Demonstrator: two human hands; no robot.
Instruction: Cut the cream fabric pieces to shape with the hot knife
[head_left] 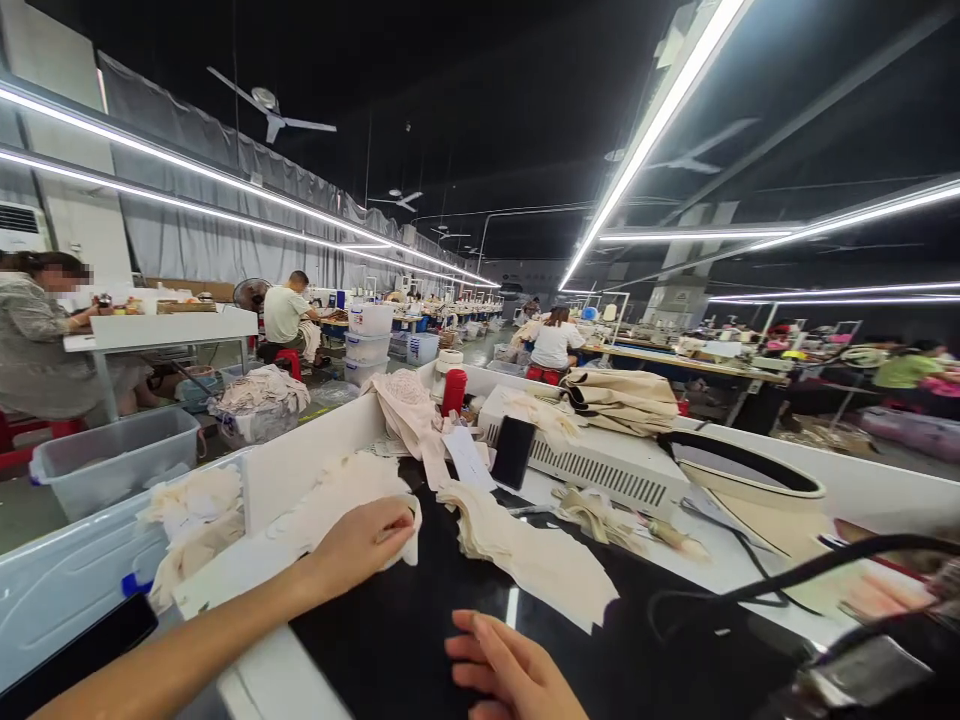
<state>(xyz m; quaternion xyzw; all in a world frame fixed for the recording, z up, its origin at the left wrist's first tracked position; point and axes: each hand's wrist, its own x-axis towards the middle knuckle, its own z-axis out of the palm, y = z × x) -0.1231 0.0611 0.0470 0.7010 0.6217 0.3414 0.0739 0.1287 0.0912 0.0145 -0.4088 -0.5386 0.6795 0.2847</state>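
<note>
My left hand [367, 545] is closed on the edge of a cream fabric piece [411, 540], at the right end of a spread of cream pieces [330, 495]. Bare of any fabric, my right hand [510, 665] hovers over the black work surface [397, 640], fingers apart and slightly curled. Between and beyond the hands lies a layered stack of cream cut pieces [540, 565]. Behind that stack a black phone [514, 452] leans beside a white paper slip [469, 458].
A red bottle [453, 393] and a vented white box [592, 455] stand at the back. A metal machine part with black cables [862, 680] is at the lower right. Left are a blue bin [67, 570] and more fabric [199, 500]. Several people sit farther off.
</note>
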